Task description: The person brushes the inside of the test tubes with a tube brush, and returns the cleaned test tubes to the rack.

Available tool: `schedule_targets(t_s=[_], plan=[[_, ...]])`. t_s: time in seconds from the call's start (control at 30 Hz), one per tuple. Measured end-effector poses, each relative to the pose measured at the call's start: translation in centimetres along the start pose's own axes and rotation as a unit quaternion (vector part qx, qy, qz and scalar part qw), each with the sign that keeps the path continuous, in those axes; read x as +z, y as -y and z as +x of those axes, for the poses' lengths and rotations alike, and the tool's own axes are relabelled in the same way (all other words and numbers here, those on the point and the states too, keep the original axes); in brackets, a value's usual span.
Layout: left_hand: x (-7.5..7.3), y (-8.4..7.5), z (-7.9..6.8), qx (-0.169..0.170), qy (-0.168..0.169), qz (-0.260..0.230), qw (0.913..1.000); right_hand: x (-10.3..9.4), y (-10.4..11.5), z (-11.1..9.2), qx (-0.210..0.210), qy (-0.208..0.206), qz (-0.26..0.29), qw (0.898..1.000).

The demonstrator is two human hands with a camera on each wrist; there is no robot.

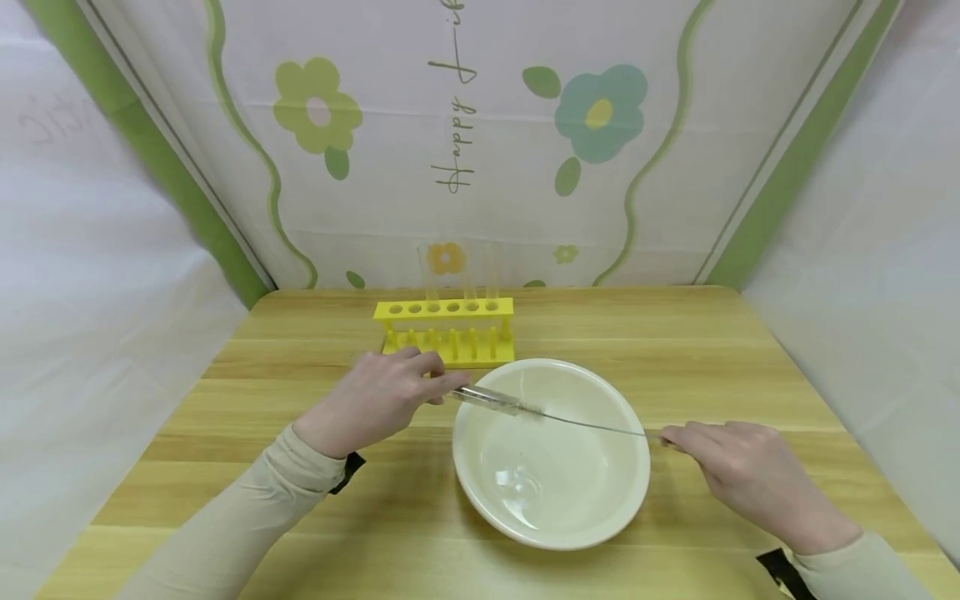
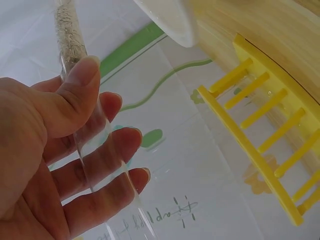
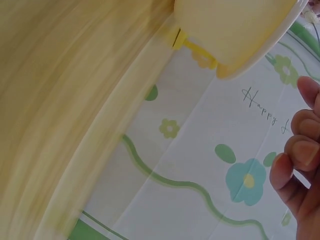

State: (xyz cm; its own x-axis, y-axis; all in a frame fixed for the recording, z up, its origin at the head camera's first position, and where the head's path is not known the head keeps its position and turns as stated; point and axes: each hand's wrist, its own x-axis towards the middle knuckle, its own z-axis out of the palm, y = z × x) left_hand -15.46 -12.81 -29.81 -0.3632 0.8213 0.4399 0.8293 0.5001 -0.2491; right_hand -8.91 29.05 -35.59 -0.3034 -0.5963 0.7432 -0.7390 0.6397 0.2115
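My left hand (image 1: 382,392) holds a clear glass test tube (image 1: 483,397) by thumb and fingers, tilted over the left rim of a white bowl (image 1: 551,500). Bristles of a test tube brush (image 2: 70,37) fill the tube's mouth end in the left wrist view. From there its thin wire (image 1: 592,426) runs across the bowl to my right hand (image 1: 738,467), which pinches the far end just beyond the right rim. In the right wrist view only the curled fingertips (image 3: 305,150) of that hand show; the wire's end is out of sight there.
Behind the bowl stands a yellow test tube rack (image 1: 443,309) with three clear tubes (image 1: 431,279) upright in it. The wooden table (image 1: 712,358) ends at a flower-printed cloth wall (image 1: 495,208). White cloth hangs on both sides.
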Motion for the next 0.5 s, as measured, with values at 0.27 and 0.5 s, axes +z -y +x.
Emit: schedule_targets(t_s=[0.27, 0.5], plan=[[0.4, 0.2, -0.4, -0.005, -0.004, -0.003, 1.0, -0.3, -0.2, -0.4, 0.011, 0.011, 0.002, 1.0], [0.4, 0.7, -0.6, -0.01, -0.006, 0.01, 0.9999, -0.3, -0.7, -1.5, 0.009, 0.009, 0.006, 1.0]])
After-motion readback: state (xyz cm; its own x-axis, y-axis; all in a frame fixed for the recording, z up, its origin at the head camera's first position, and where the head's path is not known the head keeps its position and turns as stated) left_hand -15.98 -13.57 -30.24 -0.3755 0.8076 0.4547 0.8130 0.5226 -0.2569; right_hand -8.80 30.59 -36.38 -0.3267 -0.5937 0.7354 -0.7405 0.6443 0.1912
